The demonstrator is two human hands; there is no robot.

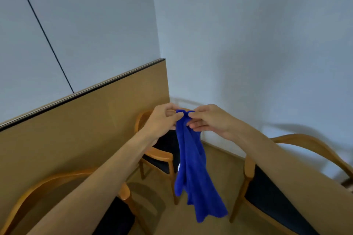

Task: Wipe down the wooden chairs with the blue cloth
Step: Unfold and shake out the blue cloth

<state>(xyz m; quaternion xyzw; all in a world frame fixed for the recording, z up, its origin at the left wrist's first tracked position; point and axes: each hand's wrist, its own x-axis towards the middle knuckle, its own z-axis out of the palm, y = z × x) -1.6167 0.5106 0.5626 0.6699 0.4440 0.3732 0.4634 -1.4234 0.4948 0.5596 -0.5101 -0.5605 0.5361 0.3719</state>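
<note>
A person stands in the corner of a pale-walled room, both bare arms stretched forward, holding a blue cloth in the air at about the centre of the view. At 7 o'clock, the curved back of a wooden chair with a dark seat shows under the left forearm, close against a tan wooden panel that runs from 9 o'clock up to the corner. The left hand pinches the cloth's top edge, thumb and curled fingers closed on the gathered fabric. Directly behind the hands, toward 12 o'clock from the cloth's hanging end, a second wooden chair sits in the corner, its armrest and dark seat partly hidden by the cloth. The cloth hangs from the two hands in long loose folds, its lower end trailing toward 5 o'clock above the beige carpeted floor and touching none of the chairs, as far as the view shows. The right hand meets the left at the cloth's top, its fingers curled on the same bunched edge just beside the left thumb. At 4 o'clock, a third wooden chair with a dark seat stands under the right forearm, its arched back against the white wall.
</note>
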